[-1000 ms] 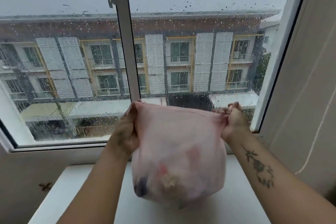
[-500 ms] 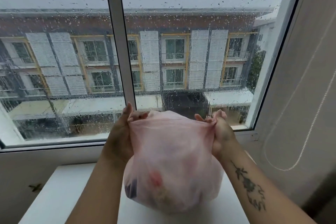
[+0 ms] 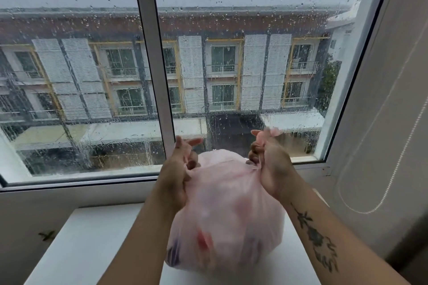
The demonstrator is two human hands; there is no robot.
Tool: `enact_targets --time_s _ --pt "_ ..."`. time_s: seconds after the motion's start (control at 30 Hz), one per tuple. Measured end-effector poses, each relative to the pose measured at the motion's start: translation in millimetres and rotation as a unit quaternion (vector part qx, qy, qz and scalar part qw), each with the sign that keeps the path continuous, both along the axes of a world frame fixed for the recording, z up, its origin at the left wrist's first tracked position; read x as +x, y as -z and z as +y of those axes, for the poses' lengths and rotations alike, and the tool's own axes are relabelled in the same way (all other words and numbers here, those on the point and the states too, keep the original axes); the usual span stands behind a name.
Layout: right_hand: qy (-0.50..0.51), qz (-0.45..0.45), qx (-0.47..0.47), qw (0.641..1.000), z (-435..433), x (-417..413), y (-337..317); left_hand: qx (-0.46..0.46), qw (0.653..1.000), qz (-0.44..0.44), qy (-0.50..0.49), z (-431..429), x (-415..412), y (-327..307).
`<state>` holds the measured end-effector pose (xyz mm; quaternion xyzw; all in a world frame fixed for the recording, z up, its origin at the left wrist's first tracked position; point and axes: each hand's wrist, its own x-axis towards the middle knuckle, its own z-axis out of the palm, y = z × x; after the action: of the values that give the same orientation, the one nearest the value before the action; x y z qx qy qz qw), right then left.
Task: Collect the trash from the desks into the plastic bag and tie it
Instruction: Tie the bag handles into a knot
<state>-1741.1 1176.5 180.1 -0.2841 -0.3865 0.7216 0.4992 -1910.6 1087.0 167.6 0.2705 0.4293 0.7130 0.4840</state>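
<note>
One head-worn wide-angle camera is looking forward and slightly down, facing the window (image 3: 231, 76) straight on from close by; the bag (image 3: 227, 215) is filling the lower middle, near the lens, on the desk (image 3: 92, 250).

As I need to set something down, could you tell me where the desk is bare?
The desk is bare left of the bag, out to its edge; narrow strip on its right. Crowded middle: bag, left hand, right hand.

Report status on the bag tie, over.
Left hand and right hand each grip a top corner. Pink plastic bag full, not yet knotted, over white desk. Nothing blocking.
</note>
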Motion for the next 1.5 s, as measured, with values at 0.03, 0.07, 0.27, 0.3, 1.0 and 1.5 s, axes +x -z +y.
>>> enact_targets --time_s 0.03,0.07,0.27,0.3,1.0,1.5 --pt "-0.006 -0.029 0.015 0.999 0 -1 2 -0.005 1.0 -0.006 0.008 0 2 2" --pt "-0.005 -0.055 0.029 0.998 -1 -1 4 -0.002 1.0 -0.008 0.019 0 4 3" --pt "0.009 0.023 0.062 0.998 -11 3 8 0.111 0.991 -0.068 0.019 -7 -7 2" --pt "0.014 0.03 0.067 0.997 -13 4 7 0.113 0.99 -0.077 0.024 -7 -11 3" --pt "-0.028 0.177 -0.067 0.982 -15 -7 19 0.048 0.995 -0.079 -0.038 -2 15 24" --pt "-0.088 -0.183 0.052 0.978 -21 -17 37 -0.006 0.99 -0.098 -0.105 -3 8 37"
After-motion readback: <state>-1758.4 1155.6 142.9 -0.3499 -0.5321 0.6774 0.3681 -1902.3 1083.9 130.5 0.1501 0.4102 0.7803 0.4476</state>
